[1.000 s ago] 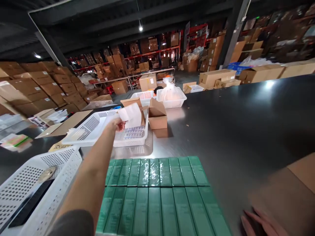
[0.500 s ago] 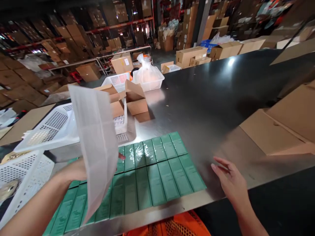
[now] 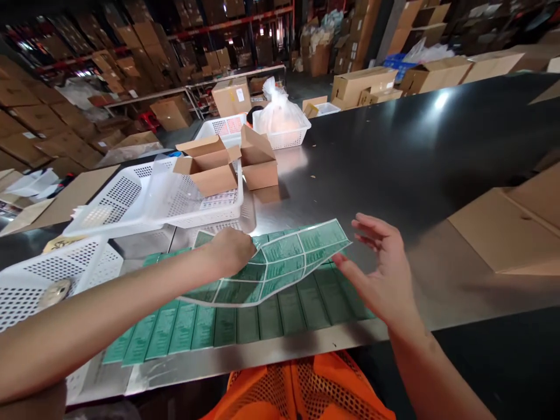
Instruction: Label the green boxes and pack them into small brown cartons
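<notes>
A sheet of green labels [image 3: 284,258] with white borders hangs slightly curved, printed side up, above rows of flat green boxes [image 3: 248,325]. My left hand [image 3: 233,251] is closed on the sheet near its far edge; the fingertips are partly hidden. Near the sheet's right end is my right hand [image 3: 382,271], fingers apart, with the thumb close to the corner. Whether that thumb touches the sheet I cannot tell. The boxes lie side by side along the near edge of the metal table [image 3: 350,181], partly covered by the sheet and my left arm.
White perforated baskets [image 3: 118,201] stand on the left, one with an open carton [image 3: 214,169] on it. Another small open carton [image 3: 259,160] is beside it. Farther back, a basket holds a tied plastic bag [image 3: 280,114]. A large carton [image 3: 503,227] lies at the right.
The sheet has turned from upright, pale back showing, to lying over the boxes with its green labels up. My left hand moved right with it; my right hand came up and inward toward it.
</notes>
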Demonstrator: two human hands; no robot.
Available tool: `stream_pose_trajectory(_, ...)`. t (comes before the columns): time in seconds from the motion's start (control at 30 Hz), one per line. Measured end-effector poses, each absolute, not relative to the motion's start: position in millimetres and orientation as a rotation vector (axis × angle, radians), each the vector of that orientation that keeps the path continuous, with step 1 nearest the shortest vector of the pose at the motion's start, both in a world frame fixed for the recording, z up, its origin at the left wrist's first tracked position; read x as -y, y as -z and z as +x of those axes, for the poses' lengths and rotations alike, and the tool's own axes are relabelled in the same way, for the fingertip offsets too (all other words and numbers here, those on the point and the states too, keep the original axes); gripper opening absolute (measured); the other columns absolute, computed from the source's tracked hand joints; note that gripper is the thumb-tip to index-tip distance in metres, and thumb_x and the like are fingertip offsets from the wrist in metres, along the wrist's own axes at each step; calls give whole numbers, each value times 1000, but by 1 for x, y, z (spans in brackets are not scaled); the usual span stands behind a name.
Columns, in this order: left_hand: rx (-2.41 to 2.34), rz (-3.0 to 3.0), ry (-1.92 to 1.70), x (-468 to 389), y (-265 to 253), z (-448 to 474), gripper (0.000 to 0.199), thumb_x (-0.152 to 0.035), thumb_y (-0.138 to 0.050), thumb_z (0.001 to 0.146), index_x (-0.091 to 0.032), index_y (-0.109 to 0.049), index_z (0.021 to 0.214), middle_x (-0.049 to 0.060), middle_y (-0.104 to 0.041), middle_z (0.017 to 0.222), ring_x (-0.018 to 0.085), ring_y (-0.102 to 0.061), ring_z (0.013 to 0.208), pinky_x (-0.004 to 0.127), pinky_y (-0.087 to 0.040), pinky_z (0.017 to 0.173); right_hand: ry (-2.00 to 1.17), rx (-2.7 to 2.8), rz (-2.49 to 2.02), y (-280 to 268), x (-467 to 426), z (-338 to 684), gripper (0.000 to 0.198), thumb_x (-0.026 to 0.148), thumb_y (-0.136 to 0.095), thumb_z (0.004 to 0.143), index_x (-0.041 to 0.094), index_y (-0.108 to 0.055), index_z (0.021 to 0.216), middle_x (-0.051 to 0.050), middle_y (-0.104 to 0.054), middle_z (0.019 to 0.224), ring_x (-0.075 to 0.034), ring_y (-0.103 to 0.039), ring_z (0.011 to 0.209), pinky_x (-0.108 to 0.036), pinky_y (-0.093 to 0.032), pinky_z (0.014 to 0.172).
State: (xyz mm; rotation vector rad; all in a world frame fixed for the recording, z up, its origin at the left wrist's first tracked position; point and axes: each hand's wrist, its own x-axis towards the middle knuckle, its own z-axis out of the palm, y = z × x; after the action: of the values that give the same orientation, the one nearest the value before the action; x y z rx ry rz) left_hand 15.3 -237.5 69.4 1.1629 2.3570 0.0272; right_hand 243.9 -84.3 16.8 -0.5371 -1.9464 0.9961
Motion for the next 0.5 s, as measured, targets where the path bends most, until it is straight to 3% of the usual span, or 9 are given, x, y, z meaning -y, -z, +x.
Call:
stream_pose_trajectory(0.17, -2337, 1334, 154, 242, -74, 13, 20, -8, -67, 61, -22, -57, 51, 7, -57, 60, 36, -64, 94, 50, -43, 95, -1593, 1937, -599, -4, 67, 261, 53, 52, -66, 86, 30, -46, 130, -12, -52, 137, -28, -65, 110, -43, -62, 78)
stream_pose_trajectory(0.33, -2268, 1566, 254, 235, -84, 26, 29, 5, -59, 55, -19, -47, 45, 4, -49, 55, 35, -66, 88, 49, -42, 92, -1464, 2386, -588, 6, 95, 247, 67, 50, -76, 78, 31, -51, 137, -9, -55, 140, -33, -55, 125, -52, -53, 97)
stream_pose_trajectory(0.4, -2358, 1452, 66, 226, -90, 33, 34, 4, -62, 54, -19, -41, 40, 3, -45, 50, 35, -66, 91, 48, -41, 95, -1632, 2482, -434, 4, 110, 241, 69, 53, -75, 78, 33, -50, 140, -7, -58, 138, -31, -55, 125, -51, -52, 98)
stream_pose_trajectory(0.5, -2532, 1130, -197, 215, -103, 34, 39, -1, -68, 58, -16, -37, 39, 4, -47, 55, 38, -60, 112, 44, -41, 96, -2117, 2367, -181, 4, 115, 238, 60, 57, -66, 85, 34, -52, 138, -5, -66, 126, -26, -65, 111, -45, -55, 94)
